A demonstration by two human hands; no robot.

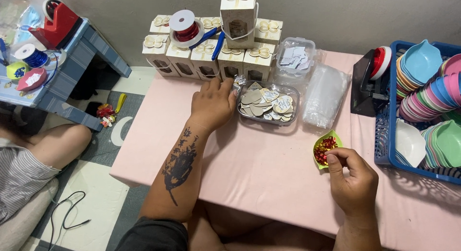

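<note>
My left hand (212, 104) rests on the pink table (249, 169), fingers curled at the left rim of a clear plastic tray (294, 95) of heart-shaped tags; whether it holds a tag is hidden. My right hand (353, 176) pinches a small red and gold piece at the edge of a little green dish (333, 137) holding several shiny red and gold bits. The dish sits just above that hand.
Several cream gift boxes (206, 52) stand stacked at the table's back, with a red wire spool (184, 26) on top. A clear container of white slips (294, 56), plastic bags (326, 95), a tape dispenser (372, 78) and a blue basket of coloured dishes (427, 97) lie to the right.
</note>
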